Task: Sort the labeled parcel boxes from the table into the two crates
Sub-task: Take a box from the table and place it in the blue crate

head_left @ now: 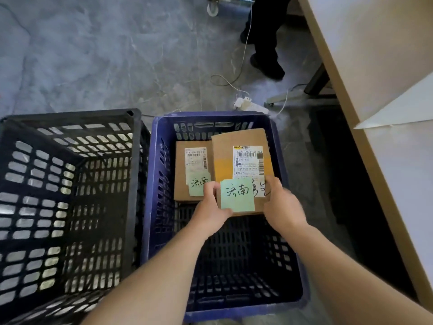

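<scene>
A brown parcel box [225, 158] with a white shipping label and a green handwritten note is inside the blue crate [154, 184], toward its far right. My left hand [210, 207] grips its near left corner and my right hand [281, 205] grips its near right side. A second, smaller parcel box [181, 174] with its own green note lies flat on the crate floor just left of it, at the far end. The black crate [70, 184] stands to the left, with nothing visible in it.
Both crates sit on a grey marbled floor. A light table [375, 66] runs along the right side. Beyond the blue crate lie a white power strip [246, 103] and cables. Another person's dark legs and shoes [264, 50] stand at the back.
</scene>
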